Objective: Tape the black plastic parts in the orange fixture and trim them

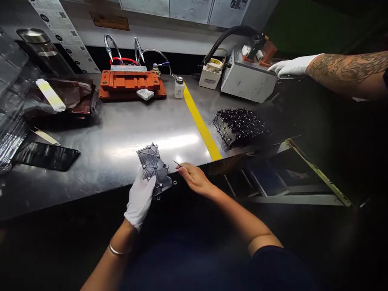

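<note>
In my white-gloved left hand (140,200) I grip a dark grey ribbed cover (150,161), tilted up at the table's front edge, thumb over its face. The cover has crossed ribs, round bosses and small screw lugs along its side. My bare right hand (196,180) is closed around a thin, dark, pointed tool (177,163). Its tip points left toward the cover, a small distance from it. Most of the tool is hidden inside my fingers, so its exact kind does not show.
A steel table (127,125) carries an orange fixture (130,83), a white pump bottle (179,88), yellow tape (200,121), a stack of similar covers (242,125), a grey machine (247,76) and a phone (47,155). A co-worker's gloved hand (295,66) reaches to the machine.
</note>
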The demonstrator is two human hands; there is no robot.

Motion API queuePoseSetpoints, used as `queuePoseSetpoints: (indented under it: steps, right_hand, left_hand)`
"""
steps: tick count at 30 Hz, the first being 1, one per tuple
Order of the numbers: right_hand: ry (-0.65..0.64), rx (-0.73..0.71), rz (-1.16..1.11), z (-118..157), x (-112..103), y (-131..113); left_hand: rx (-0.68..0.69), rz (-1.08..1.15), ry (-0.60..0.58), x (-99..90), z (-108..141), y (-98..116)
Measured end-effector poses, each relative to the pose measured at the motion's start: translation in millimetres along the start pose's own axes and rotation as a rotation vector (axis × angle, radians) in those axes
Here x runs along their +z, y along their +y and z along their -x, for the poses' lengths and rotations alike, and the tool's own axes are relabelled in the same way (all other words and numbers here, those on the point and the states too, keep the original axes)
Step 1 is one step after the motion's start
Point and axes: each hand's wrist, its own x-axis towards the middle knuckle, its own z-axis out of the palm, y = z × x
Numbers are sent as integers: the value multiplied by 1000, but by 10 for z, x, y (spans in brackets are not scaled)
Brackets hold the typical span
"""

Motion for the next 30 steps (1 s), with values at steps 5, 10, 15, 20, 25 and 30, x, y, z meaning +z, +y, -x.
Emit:
queuePoseSetpoints:
  steps: [5,10,15,20,25,30]
  right_hand:
    - [-122,87,357,-383,-220,-69]
    - [-180,-82,530,-616,-92,-180]
    - [-76,-125,663,-628,29,-253]
    - [-14,-136,715,-642,70,-216]
    - [12,-201,778,-713,23,-172]
    - [-22,-234,794,-742,-32,-212]
  left_hand:
    - [-163,-146,103,-319,310,-51]
    - [-198,-73,131,-352,433,-89]
    - [-186,-74,136,-385,410,-108]
    - [-170,-122,113,-418,397,-115]
    - [-156,-132,91,-432,379,-120]
    - [-150,-106,84,-443,361,-149]
